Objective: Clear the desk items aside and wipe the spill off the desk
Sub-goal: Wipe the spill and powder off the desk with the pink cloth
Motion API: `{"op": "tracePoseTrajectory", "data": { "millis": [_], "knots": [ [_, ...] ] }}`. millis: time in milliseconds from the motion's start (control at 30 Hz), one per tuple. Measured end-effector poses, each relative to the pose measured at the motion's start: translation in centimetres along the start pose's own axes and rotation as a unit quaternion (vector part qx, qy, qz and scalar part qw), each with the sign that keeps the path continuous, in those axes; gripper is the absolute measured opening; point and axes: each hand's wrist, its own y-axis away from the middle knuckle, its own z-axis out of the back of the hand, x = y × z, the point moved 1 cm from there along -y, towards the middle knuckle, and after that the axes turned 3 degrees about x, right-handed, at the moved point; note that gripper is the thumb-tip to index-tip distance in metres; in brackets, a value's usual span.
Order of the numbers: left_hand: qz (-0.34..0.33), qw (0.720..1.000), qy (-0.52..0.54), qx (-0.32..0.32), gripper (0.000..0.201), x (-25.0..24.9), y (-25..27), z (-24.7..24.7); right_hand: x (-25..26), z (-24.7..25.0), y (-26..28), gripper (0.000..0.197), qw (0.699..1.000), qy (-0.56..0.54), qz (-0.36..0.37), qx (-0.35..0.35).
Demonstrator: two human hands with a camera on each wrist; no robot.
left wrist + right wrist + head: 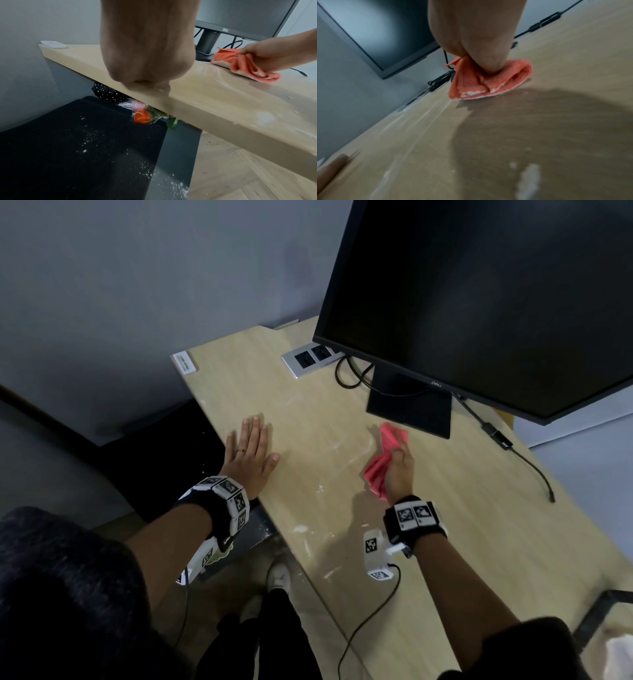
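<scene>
My right hand [399, 470] grips a crumpled red cloth [380, 463] [240, 63] [488, 81] and presses it on the light wooden desk [462, 525] in front of the monitor stand. White powder clings to the cloth's lower edge. Streaks and clumps of white spill [342, 453] [529, 180] lie smeared across the desk, with more patches near the front edge [301, 529]. My left hand [250, 450] lies flat, fingers straight, on the desk's left edge, its heel [145, 81] resting on the rim.
A black Dell monitor [479, 302] on its stand [411, 405] fills the back right, cables [534, 467] trailing right. A socket plate [311, 357] sits behind. Below the left edge is a black surface [77, 148] dusted white, with wrapped flowers [144, 116].
</scene>
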Motion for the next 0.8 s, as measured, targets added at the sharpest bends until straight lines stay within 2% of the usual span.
{"op": "tracePoseTrajectory", "data": {
  "millis": [33, 100, 167, 200, 233, 300, 500, 600, 633, 733, 800],
  "knots": [
    [0.001, 1.0, -0.004, -0.01, 0.073, 0.0, 0.0, 0.0, -0.1, -0.7, -0.8, 0.033, 0.999, 0.035, 0.028, -0.016],
    [0.002, 1.0, -0.002, -0.019, 0.075, 0.0, 0.0, 0.0, 0.3, -2.6, -1.5, 0.031, 0.994, 0.071, 0.078, 0.002],
    [0.001, 1.0, -0.005, -0.03, 0.076, -0.1, 0.0, 0.1, 1.0, -4.1, -1.2, 0.042, 0.99, 0.088, 0.107, 0.041],
    [0.002, 0.999, -0.005, -0.031, 0.077, -0.2, 0.0, 0.3, 1.0, -4.8, -1.0, 0.049, 0.983, 0.131, 0.114, 0.055],
    [0.001, 1.0, -0.005, -0.031, 0.077, -0.2, 0.0, 0.4, 0.6, -5.0, -0.9, 0.05, 0.976, 0.172, 0.119, 0.066],
    [0.001, 1.0, 0.0, -0.022, 0.076, -0.3, 0.0, 0.4, -0.2, -5.2, -0.4, 0.039, 0.969, 0.201, 0.115, 0.087],
    [0.006, 1.0, -0.011, -0.028, 0.082, -0.3, -0.1, 0.5, -1.9, -5.3, 3.3, 0.036, 0.957, 0.196, 0.133, 0.165],
    [0.004, 1.0, 0.005, -0.003, 0.089, -0.2, 0.0, 0.6, -3.5, -5.1, 5.5, 0.037, 0.96, 0.19, 0.091, 0.185],
    [0.008, 1.0, 0.002, -0.001, 0.087, -0.2, 0.0, 0.5, -4.0, -5.0, 6.3, 0.039, 0.959, 0.193, 0.084, 0.19],
    [0.016, 0.999, -0.023, 0.032, 0.074, -0.3, -0.1, 0.3, -4.8, -4.8, 8.7, 0.036, 0.94, 0.226, 0.128, 0.221],
    [0.01, 0.999, -0.022, 0.028, 0.07, -0.3, -0.2, 0.3, -5.3, -4.7, 10.4, 0.036, 0.931, 0.23, 0.144, 0.243]
  ]
}}
